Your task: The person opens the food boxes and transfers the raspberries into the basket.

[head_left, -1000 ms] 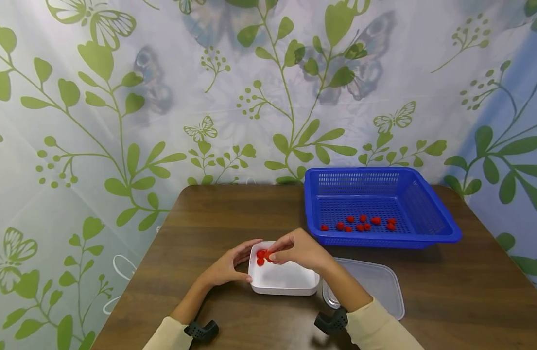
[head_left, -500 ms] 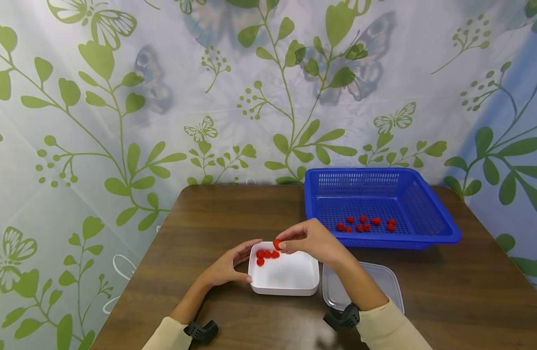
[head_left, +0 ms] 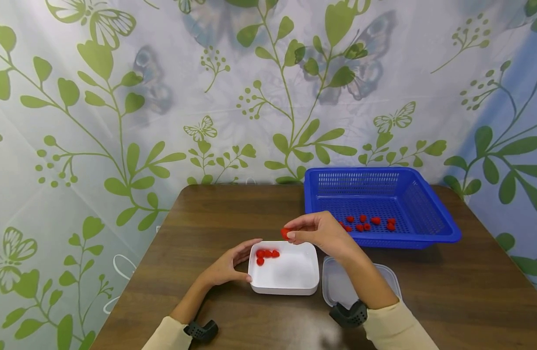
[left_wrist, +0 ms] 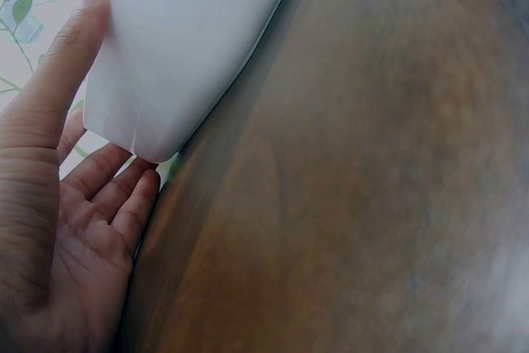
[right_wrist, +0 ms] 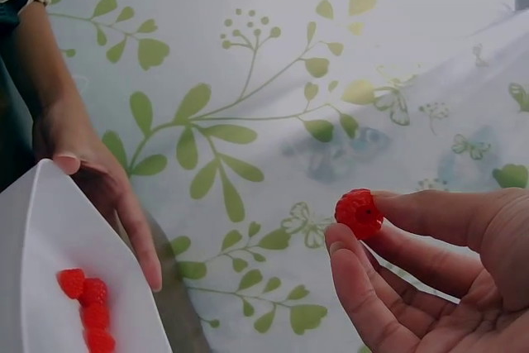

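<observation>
A white rectangular container [head_left: 290,272] sits on the table, with several red raspberries [head_left: 267,253] in its far left corner. My left hand [head_left: 226,266] holds its left end, thumb by the near corner and fingers along the far side. In the left wrist view the thumb lies against the white wall of the container [left_wrist: 194,47]. Thumb and fingers of my right hand [head_left: 325,237] pinch one raspberry [right_wrist: 359,214], raised over the container's far rim. The right wrist view shows the raspberries in the box [right_wrist: 95,316] in a short line.
A blue perforated basket [head_left: 425,209] stands at the back right, holding several more raspberries [head_left: 375,220]; my right hand overlaps its near left corner. A clear lid [head_left: 338,284] lies right of the container, partly under my right forearm. A patterned curtain [head_left: 251,97] hangs behind the wooden table [head_left: 233,209].
My right hand has left one raspberry in the container's row and risen to the right, another raspberry pinched in its fingers. The left hand and container have stayed put.
</observation>
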`<state>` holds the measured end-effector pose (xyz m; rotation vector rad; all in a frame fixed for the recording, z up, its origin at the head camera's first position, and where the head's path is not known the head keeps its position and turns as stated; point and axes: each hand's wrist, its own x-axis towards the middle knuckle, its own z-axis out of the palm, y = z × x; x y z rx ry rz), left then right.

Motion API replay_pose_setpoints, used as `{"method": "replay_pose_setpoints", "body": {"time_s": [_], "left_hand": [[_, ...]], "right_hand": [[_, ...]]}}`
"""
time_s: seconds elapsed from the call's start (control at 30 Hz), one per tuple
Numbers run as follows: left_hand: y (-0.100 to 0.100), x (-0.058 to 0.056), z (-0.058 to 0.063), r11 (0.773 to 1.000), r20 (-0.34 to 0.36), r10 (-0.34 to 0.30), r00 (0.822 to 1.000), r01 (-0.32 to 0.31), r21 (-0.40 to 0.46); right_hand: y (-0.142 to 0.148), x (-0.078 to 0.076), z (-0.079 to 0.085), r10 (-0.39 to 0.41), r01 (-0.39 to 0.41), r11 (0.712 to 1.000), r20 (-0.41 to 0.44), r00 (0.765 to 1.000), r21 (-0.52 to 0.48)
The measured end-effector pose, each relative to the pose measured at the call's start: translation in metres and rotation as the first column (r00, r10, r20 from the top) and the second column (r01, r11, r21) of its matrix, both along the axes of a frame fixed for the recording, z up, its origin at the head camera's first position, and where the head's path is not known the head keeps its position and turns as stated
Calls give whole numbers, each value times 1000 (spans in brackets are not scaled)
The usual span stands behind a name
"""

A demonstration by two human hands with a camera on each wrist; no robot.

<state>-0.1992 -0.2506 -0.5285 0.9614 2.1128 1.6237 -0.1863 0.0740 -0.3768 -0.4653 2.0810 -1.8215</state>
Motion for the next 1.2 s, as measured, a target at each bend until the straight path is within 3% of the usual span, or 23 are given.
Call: {"method": "replay_pose_setpoints", "body": {"time_s": [0.47, 0.67, 1.0, 1.2], "left_hand": [[0, -1, -2, 1000, -7, -8, 1000, 8, 12], [0, 0, -1, 1000, -11, -3, 1000, 3, 8], [1, 1, 0, 1000, -11, -2, 1000, 2, 7], [2, 0, -1, 1000, -5, -2, 1000, 2, -7]], "right_hand": [[32, -11, 5, -95, 92, 992, -32, 995, -81], [47, -16, 10, -159, 158, 982, -4, 987, -101], [70, -24, 10, -192, 193, 935, 33, 981, -297], [86, -26, 12, -209, 204, 922, 21, 978, -328]]}}
